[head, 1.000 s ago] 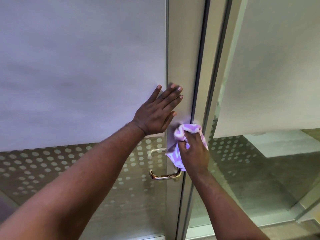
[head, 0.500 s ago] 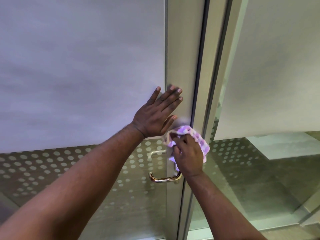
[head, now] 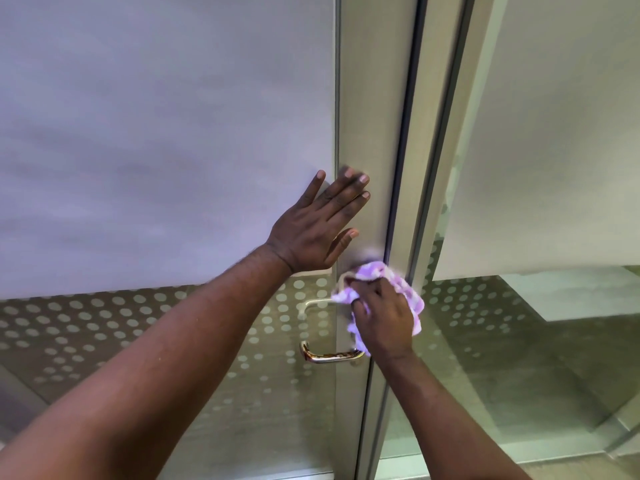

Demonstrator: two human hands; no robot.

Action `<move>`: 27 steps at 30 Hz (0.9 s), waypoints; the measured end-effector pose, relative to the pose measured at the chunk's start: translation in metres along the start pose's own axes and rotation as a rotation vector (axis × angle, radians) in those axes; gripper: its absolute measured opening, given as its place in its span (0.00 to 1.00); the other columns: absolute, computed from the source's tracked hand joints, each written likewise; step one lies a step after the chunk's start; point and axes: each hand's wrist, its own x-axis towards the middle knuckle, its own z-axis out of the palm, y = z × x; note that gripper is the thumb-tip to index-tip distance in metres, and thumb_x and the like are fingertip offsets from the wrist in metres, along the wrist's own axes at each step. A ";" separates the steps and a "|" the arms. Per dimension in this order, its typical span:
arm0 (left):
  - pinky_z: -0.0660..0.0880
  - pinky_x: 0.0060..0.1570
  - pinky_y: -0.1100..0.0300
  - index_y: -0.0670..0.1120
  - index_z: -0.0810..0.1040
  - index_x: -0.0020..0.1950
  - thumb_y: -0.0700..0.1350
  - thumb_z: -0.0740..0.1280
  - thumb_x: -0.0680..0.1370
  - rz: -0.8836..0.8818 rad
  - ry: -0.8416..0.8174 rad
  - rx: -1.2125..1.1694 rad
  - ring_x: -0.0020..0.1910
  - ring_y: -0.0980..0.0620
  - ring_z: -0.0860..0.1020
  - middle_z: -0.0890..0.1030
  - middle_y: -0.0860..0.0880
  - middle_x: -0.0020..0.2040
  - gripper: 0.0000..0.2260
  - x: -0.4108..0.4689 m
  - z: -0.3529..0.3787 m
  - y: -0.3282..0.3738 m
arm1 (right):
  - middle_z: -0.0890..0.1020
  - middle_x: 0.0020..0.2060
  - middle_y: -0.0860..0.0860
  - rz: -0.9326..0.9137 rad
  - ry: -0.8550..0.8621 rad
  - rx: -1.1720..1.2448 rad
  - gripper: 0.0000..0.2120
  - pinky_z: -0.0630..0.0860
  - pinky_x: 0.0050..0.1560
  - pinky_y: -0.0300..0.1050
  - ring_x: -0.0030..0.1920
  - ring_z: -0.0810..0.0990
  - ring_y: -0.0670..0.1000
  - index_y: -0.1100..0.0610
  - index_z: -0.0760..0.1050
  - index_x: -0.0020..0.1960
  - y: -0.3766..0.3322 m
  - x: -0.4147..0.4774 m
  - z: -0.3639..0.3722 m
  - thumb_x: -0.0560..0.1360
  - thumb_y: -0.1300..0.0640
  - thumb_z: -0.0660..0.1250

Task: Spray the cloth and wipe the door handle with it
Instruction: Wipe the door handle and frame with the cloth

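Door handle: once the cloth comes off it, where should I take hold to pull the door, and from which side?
Probably the lower stretch of the door handle, the shiny bar that curves out from the door frame. Come from the front and curl the fingers behind it through the gap. The upper part is hidden under the purple cloth bunched in the right hand; the left hand lies flat above.

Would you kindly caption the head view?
Right hand rubs purple cloth over the door handle; left hand braces the door.

Even, soft, fairly bright indoor light with faint shadows. The brass door handle point(head: 331, 355) glints at six o'clock. Slight motion blur; wide-angle lens bends straight lines near the edges.
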 end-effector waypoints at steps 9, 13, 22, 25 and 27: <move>0.43 0.82 0.42 0.40 0.65 0.81 0.50 0.57 0.86 -0.003 -0.008 -0.017 0.82 0.41 0.61 0.64 0.39 0.82 0.25 0.001 -0.001 0.000 | 0.79 0.46 0.55 -0.086 0.094 -0.043 0.18 0.78 0.42 0.56 0.43 0.80 0.59 0.51 0.82 0.62 0.017 0.007 -0.002 0.73 0.59 0.66; 0.42 0.82 0.42 0.40 0.65 0.81 0.50 0.57 0.87 -0.005 -0.012 -0.024 0.83 0.41 0.61 0.64 0.39 0.82 0.25 0.000 -0.001 0.000 | 0.79 0.47 0.56 -0.091 0.020 -0.063 0.17 0.79 0.41 0.55 0.42 0.81 0.60 0.52 0.83 0.60 0.022 -0.008 0.000 0.73 0.57 0.65; 0.42 0.82 0.42 0.40 0.64 0.81 0.51 0.56 0.87 0.003 -0.015 -0.018 0.83 0.41 0.60 0.63 0.39 0.82 0.25 0.000 0.001 -0.001 | 0.81 0.55 0.50 0.054 -0.308 0.052 0.18 0.78 0.49 0.50 0.50 0.81 0.56 0.45 0.83 0.61 0.034 -0.044 0.001 0.72 0.55 0.70; 0.43 0.82 0.42 0.40 0.64 0.81 0.51 0.57 0.87 0.002 -0.013 -0.010 0.83 0.41 0.60 0.63 0.39 0.82 0.25 0.000 0.002 -0.001 | 0.81 0.54 0.50 0.067 -0.428 0.090 0.23 0.75 0.48 0.43 0.52 0.81 0.54 0.45 0.83 0.62 0.036 -0.051 -0.004 0.70 0.62 0.71; 0.43 0.82 0.42 0.40 0.64 0.81 0.51 0.57 0.87 0.002 -0.015 -0.014 0.83 0.40 0.60 0.64 0.39 0.82 0.25 -0.001 0.002 -0.001 | 0.81 0.55 0.48 0.108 -0.499 0.110 0.25 0.69 0.46 0.38 0.54 0.81 0.51 0.43 0.83 0.63 0.035 -0.053 -0.007 0.70 0.62 0.69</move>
